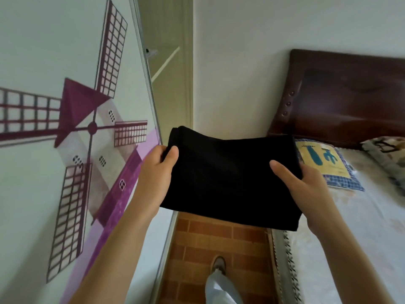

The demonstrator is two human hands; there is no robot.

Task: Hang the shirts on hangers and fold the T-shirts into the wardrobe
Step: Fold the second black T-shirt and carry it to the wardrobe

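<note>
Midair, a folded black T-shirt [230, 176], a soft flat rectangle, is held above the brick-patterned floor [219, 238] between wardrobe and bed [361, 227]. The left hand [157, 170] pinches its left edge, thumb on top; the right hand [306, 185] grips the right edge likewise. A windmill-printed sliding wardrobe door [65, 128] stands left, the opening [168, 62] beyond showing a pale rail.

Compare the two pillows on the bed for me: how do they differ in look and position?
The blue-bordered pillow has a yellow centre panel with teal shapes and a blue checked edge; the floral pillow is greyish with a dark mottled pattern. The blue-bordered pillow lies nearer the folded black T-shirt; the floral pillow sits farther right, cut off by the frame edge. Both rest on the bed below the dark wooden headboard.
</note>
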